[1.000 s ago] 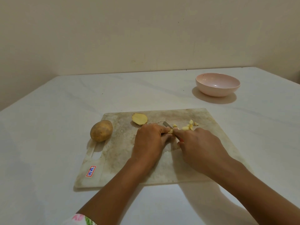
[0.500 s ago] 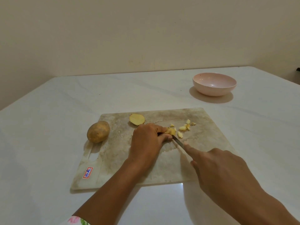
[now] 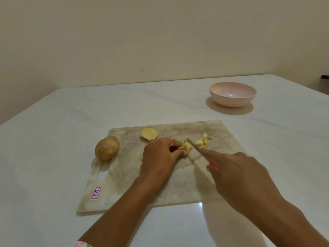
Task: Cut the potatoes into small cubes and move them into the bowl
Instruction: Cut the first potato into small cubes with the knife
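On the worn cutting board (image 3: 135,189), my left hand (image 3: 160,159) holds down a small potato piece (image 3: 186,146) with curled fingers. My right hand (image 3: 236,175) grips a knife (image 3: 195,146) with a red handle, index finger along the blade, its tip just right of the held piece. Several cut cubes (image 3: 203,141) lie to the right of the blade. A potato half (image 3: 149,133) lies cut side up near the board's far edge. A whole potato (image 3: 107,147) rests at the board's left edge. The pink bowl (image 3: 232,94) stands empty at the far right.
The board lies on a white marble-like table (image 3: 53,139) that ends at a beige wall behind. A red and white label (image 3: 96,193) is stuck on the board's near left corner, close to its handle slot (image 3: 102,173).
My right hand drew back toward me with the knife, then the blade came forward again beside the held piece. The cubes sit slightly further right of the held piece.
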